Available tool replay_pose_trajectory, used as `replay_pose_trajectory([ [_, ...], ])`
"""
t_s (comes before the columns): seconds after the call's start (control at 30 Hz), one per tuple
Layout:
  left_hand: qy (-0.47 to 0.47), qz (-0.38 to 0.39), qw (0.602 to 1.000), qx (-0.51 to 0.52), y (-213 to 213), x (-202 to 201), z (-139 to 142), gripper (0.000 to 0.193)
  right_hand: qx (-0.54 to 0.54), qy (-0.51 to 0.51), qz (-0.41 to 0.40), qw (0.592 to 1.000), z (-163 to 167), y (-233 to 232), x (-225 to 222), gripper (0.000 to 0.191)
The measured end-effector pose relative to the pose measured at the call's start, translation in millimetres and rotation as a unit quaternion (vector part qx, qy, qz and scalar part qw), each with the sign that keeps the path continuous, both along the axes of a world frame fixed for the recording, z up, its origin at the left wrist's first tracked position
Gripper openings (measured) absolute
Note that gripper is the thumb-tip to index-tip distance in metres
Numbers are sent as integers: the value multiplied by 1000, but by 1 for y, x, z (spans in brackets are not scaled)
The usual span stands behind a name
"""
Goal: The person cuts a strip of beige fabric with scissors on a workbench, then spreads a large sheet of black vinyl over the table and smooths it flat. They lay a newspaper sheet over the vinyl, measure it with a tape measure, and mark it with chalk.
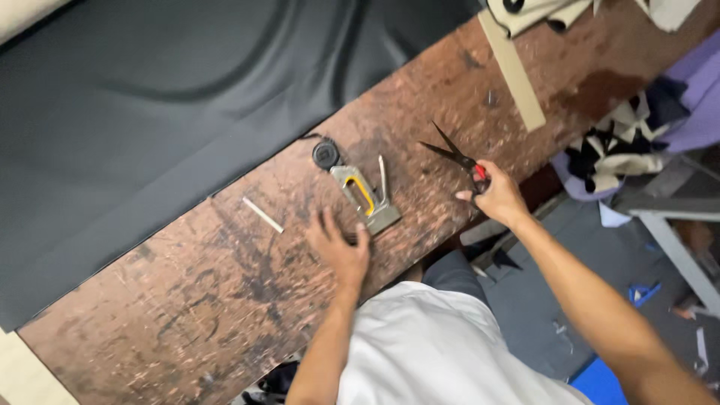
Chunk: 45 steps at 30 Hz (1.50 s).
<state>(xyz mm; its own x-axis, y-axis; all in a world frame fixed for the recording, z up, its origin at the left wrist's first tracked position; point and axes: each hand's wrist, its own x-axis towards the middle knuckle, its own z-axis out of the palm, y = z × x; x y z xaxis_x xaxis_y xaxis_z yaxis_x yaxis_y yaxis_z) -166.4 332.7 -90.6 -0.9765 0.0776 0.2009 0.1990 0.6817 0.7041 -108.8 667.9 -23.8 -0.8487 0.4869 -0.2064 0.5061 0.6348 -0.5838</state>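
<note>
I'm resting my left hand [339, 247] flat with fingers spread on the worn brown tabletop [225, 300], right beside the metal staple gun [365, 196]. My right hand [495, 196] is gripping black scissors [453, 155], blades parted, pointing at the black fabric [150, 112].

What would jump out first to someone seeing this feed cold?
Probably the big sheet of black fabric covering the upper left of the worn brown worktable. Next, the right hand holding open scissors at the table's near edge, and the left hand flat beside a metal staple gun.
</note>
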Motion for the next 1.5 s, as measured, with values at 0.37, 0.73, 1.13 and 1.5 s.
replay_pose_trajectory([
  [0.37, -32, 13, 998, -54, 128, -20, 13, 88, 21, 114, 250, 961, -18, 195, -139, 76],
  [0.73, -20, 43, 996, -70, 286, -52, 7, 91, 39, 221, 353, 908, -48, 309, -216, 78],
  [1.13, 12, -82, 996, -27, 431, -101, 0, 95, 44, 186, 257, 947, -69, 372, -223, 76],
  [1.5, -8, -122, 987, -103, 491, -147, -5, 86, -219, 66, 320, 919, -25, 440, -232, 68],
])
